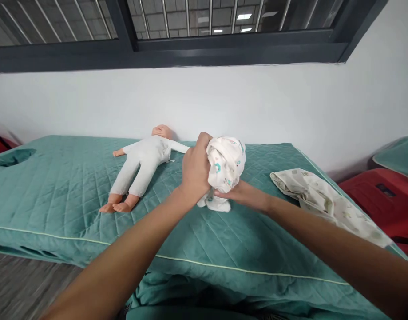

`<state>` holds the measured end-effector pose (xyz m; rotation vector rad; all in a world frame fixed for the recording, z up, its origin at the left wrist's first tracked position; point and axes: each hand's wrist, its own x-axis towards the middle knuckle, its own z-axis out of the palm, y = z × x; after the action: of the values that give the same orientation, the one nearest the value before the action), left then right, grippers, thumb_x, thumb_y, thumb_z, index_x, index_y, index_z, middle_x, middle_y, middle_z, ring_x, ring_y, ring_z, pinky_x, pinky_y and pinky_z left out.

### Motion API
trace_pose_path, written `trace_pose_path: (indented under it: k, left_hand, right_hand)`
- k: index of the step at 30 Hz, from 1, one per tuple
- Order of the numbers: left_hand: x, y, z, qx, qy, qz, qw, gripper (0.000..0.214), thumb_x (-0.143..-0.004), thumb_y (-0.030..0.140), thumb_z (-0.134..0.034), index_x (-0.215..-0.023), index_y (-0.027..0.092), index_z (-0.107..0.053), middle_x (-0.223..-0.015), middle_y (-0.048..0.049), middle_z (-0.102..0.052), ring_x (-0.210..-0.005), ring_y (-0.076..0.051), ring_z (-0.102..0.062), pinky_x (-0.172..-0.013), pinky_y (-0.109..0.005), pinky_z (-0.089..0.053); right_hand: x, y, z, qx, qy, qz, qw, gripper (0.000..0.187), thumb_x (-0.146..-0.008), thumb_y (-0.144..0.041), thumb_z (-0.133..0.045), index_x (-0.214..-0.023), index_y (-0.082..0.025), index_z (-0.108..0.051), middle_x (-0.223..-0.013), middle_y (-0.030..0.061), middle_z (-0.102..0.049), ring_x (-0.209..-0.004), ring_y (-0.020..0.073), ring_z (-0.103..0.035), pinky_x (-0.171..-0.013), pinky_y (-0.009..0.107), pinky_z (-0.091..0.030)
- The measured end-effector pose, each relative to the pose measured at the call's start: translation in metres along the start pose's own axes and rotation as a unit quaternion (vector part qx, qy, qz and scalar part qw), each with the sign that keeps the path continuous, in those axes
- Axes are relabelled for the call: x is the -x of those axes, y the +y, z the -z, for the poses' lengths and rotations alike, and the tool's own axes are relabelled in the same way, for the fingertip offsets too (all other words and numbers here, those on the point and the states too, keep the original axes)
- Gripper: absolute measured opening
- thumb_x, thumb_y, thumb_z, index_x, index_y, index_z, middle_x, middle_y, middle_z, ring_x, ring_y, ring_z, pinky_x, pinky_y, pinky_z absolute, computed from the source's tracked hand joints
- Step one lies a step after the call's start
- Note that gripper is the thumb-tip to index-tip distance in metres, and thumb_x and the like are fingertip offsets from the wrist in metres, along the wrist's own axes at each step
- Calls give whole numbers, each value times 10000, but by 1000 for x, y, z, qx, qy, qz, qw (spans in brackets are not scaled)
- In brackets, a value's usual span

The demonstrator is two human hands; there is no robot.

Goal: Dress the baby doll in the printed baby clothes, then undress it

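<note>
A bunched white cloth with small printed figures (226, 162), perhaps a baby garment, is held up in front of me over the bed. My left hand (197, 166) grips its left side with the fingers closed. From below and to the right, my right hand (235, 192) holds the cloth too, its fingers mostly hidden behind the fabric. A loose end of the cloth hangs under my hands. Left of my hands lies a baby doll (147, 153) on its back, with a white cloth body, bare feet and its head toward the wall.
The green quilted bed cover (73, 191) spreads under everything. A crumpled patterned cloth (323, 195) lies at the right edge, beside a red case (380, 195). Behind are a white wall (124, 98) and a dark window frame (223, 53) with bars outside.
</note>
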<state>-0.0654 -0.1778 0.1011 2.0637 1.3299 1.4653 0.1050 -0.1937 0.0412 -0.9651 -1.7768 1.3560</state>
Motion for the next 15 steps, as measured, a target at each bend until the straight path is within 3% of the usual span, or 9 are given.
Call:
trace_pose_path:
  k: [4,7,11,13,15]
  left_hand:
    - [12,-4,4,40,-46,2,998,107,-881,240,-547,-941,255,-460,-865,-7,-644,-817,-203,-607,-741,-358,-477]
    - [25,-15,21,9,-110,3,994,216,-852,255,-610,-1053,246,-532,-1054,-15,-675,-953,-218,-627,-846,-382,-501]
    - [41,-31,39,30,-245,7,969,386,-830,357,-711,-1185,269,-590,-1232,-35,-646,-1086,-243,-626,-951,-417,-508]
    - [46,-37,38,110,-250,69,959,538,-802,398,-754,-1282,267,-548,-1367,-76,-577,-1157,-259,-614,-966,-419,-525]
    - [47,-40,31,194,-209,147,947,687,-799,427,-760,-1392,263,-455,-1501,-125,-467,-1258,-286,-575,-983,-433,-536]
  right_hand:
    - [-14,16,-30,-223,49,-44,973,467,-785,-458,-763,-1221,-333,-650,-1241,20,-719,-1143,293,-675,-917,447,-600]
    - [-26,21,-22,-302,112,-28,946,362,-809,-497,-699,-1118,-308,-688,-1159,11,-746,-1054,245,-697,-855,373,-608]
    - [-35,22,3,-328,153,28,932,233,-798,-449,-701,-991,-320,-716,-1167,-17,-744,-1130,225,-673,-990,369,-557]
    - [-34,20,7,-309,165,23,936,240,-794,-456,-707,-1000,-333,-717,-1227,-16,-727,-1187,247,-655,-1025,403,-539]
    - [-31,18,2,-257,177,7,950,313,-795,-505,-693,-1059,-339,-714,-1270,7,-712,-1198,286,-654,-1004,439,-549]
